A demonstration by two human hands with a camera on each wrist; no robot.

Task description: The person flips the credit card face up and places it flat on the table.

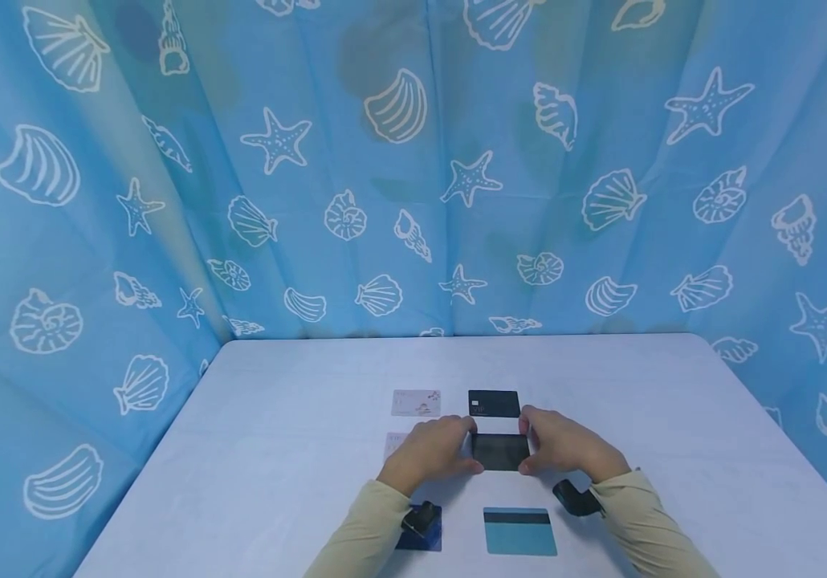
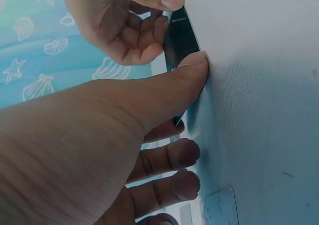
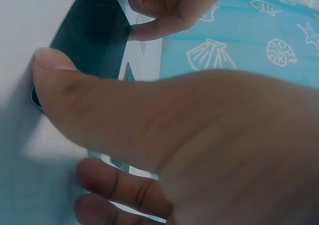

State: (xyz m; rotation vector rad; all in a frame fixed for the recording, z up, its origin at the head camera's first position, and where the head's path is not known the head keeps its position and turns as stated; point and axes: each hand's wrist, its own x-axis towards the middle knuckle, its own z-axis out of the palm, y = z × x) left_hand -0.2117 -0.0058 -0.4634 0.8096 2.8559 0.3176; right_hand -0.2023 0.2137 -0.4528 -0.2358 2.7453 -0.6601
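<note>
A plain dark card (image 1: 500,453) is held level between both hands, just in front of a black VIP card (image 1: 494,404) on the table. My left hand (image 1: 431,449) pinches its left end between thumb and index finger; in the left wrist view the thumb lies along the edge of the card (image 2: 180,40). At the opposite end, my right hand (image 1: 565,443) pinches it the same way, and its thumb presses the near corner of the card (image 3: 92,30) in the right wrist view. The other fingers of each hand are partly hidden behind the thumbs.
On the white table (image 1: 276,449) lie a pale card with a floral print (image 1: 417,403), another pale card (image 1: 393,441) half covered by the left hand, a dark blue card (image 1: 429,543) under the left wrist, and a teal striped card (image 1: 520,538). A shell-patterned curtain (image 1: 341,265) surrounds the table.
</note>
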